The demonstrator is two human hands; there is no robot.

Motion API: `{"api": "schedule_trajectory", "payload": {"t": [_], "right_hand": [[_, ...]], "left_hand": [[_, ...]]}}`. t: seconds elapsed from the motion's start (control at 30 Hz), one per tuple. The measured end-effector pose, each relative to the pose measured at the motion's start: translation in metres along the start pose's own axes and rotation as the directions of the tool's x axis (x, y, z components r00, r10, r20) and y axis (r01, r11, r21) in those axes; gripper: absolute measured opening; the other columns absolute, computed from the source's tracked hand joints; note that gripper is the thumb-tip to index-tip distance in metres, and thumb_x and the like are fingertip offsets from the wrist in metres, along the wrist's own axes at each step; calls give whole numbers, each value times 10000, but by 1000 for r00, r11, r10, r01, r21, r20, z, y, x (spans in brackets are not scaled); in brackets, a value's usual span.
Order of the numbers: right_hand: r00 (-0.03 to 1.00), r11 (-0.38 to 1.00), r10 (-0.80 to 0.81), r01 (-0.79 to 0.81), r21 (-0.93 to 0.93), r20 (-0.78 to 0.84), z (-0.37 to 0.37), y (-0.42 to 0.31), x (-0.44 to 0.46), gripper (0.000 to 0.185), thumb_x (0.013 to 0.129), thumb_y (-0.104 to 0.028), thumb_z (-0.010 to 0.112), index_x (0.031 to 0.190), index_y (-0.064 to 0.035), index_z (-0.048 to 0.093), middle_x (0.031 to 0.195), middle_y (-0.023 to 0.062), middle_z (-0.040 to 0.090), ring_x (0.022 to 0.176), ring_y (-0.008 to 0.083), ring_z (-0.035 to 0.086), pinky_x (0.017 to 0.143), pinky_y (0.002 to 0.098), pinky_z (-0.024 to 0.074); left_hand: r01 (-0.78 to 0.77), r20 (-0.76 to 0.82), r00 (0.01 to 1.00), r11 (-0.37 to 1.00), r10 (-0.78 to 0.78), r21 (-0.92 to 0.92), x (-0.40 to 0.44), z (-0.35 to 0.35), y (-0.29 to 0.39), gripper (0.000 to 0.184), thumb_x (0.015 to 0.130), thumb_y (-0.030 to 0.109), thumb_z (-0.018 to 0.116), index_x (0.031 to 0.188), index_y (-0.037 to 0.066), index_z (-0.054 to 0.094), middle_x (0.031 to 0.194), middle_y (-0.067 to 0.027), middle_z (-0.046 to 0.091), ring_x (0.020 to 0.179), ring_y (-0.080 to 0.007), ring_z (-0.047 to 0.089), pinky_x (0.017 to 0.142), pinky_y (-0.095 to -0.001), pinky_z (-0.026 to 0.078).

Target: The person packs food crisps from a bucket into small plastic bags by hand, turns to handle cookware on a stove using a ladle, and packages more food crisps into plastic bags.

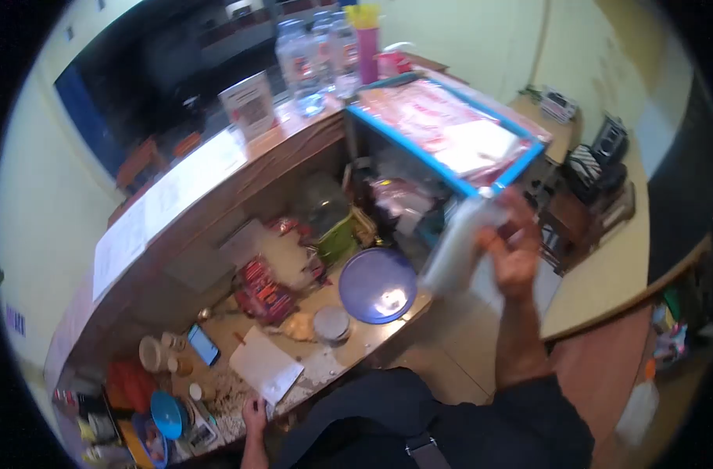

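Note:
My right hand [513, 250] is raised at the right, its fingers closed on a whitish, floppy object [454, 246] that looks like a plastic bag or packet; motion blurs it. It hangs in front of the blue-framed case [419, 141], whose top carries printed plastic and a white sheet [475, 146]. At the counter's near edge, my left hand [254, 414] has its fingers curled beside the lower corner of a sheet of paper [264, 366]. Whatever it may hold is too small to make out.
On the counter are a round purple lid [377, 285], a lidded tub [331, 324], a red packet [263, 291], a phone [203, 345] and a blue bowl [167, 414]. Water bottles [300, 66] line the upper ledge. A curved desk [607, 289] stands at the right.

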State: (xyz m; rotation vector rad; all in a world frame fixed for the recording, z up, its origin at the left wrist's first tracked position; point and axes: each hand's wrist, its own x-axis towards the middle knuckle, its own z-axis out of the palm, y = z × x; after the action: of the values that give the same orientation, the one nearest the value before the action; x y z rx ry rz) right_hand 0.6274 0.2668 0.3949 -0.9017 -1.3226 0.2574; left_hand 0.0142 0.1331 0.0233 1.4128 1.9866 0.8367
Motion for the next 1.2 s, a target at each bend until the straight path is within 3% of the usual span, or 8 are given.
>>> {"api": "schedule_trajectory", "payload": {"t": [0.03, 0.07, 0.23, 0.43, 0.67, 0.77, 1.07, 1.2], "right_hand": [[989, 995, 95, -90, -50, 114, 29, 11, -30, 427, 835, 33, 658, 1236, -91, 579, 1061, 50, 610, 826, 106, 590, 705, 247, 509], [859, 841, 463, -504, 197, 219, 68, 17, -66, 328, 842, 2, 671, 1159, -69, 629, 942, 11, 621, 793, 79, 579, 697, 234, 497], [626, 703, 567, -706, 81, 536, 207, 27, -217, 184, 864, -40, 652, 1047, -30, 649, 894, 41, 669, 798, 95, 621, 718, 246, 514], [512, 872, 332, -487, -51, 792, 293, -14, -296, 112, 809, -43, 670, 921, -51, 667, 969, 114, 685, 902, 225, 674, 784, 326, 536], [676, 995, -83, 102, 18, 733, 360, 14, -358, 193, 647, 35, 676, 795, -62, 599, 1019, 132, 647, 940, 318, 619, 809, 419, 494], [605, 990, -105, 136, 28, 789, 365, 44, -389, 248, 663, 1, 714, 893, -41, 628, 1069, 124, 635, 954, 317, 618, 829, 424, 500], [697, 959, -189, 282, -22, 692, 363, 66, -441, 279, 710, -61, 776, 973, -71, 684, 1163, 178, 602, 997, 305, 627, 793, 366, 537], [766, 989, -97, 146, -25, 636, 361, 60, -444, 295, 749, -79, 732, 1037, -76, 669, 1178, 188, 594, 1037, 330, 619, 874, 365, 517]], "left_hand": [[-198, 27, 980, 967, 196, 161, -9, -16, 60, 219, 851, 211, 650, 849, -7, 647, 825, -173, 625, 803, -304, 603, 764, -393, 479], [-153, 78, 987, 977, 143, 148, -8, -20, 57, 191, 825, 194, 665, 860, 7, 652, 862, -185, 625, 827, -326, 603, 766, -396, 483], [-437, 159, 897, 881, 413, 178, 6, -34, 27, 215, 787, 254, 712, 837, 53, 655, 933, -168, 598, 924, -361, 572, 841, -441, 459], [-523, 104, 850, 849, 516, 70, 20, -38, -7, 207, 801, 243, 695, 890, 64, 640, 969, -165, 595, 947, -368, 565, 841, -431, 463], [-397, 69, 896, 861, 439, -318, 17, -53, -20, 343, 832, 245, 673, 1090, 35, 590, 1110, -193, 568, 1038, -351, 564, 890, -407, 461], [-370, 24, 916, 864, 401, -342, 12, -50, -18, 479, 812, 266, 700, 1194, 36, 525, 1175, -199, 538, 1096, -355, 538, 930, -419, 441], [-588, 53, 800, 799, 597, -126, 5, -41, -20, 564, 747, 283, 763, 1206, 54, 529, 1253, -202, 502, 1176, -371, 495, 992, -437, 398], [-651, 0, 758, 756, 653, -67, -1, -40, -19, 558, 745, 283, 767, 1229, 108, 553, 1270, -184, 497, 1199, -354, 489, 1008, -436, 398]]}}
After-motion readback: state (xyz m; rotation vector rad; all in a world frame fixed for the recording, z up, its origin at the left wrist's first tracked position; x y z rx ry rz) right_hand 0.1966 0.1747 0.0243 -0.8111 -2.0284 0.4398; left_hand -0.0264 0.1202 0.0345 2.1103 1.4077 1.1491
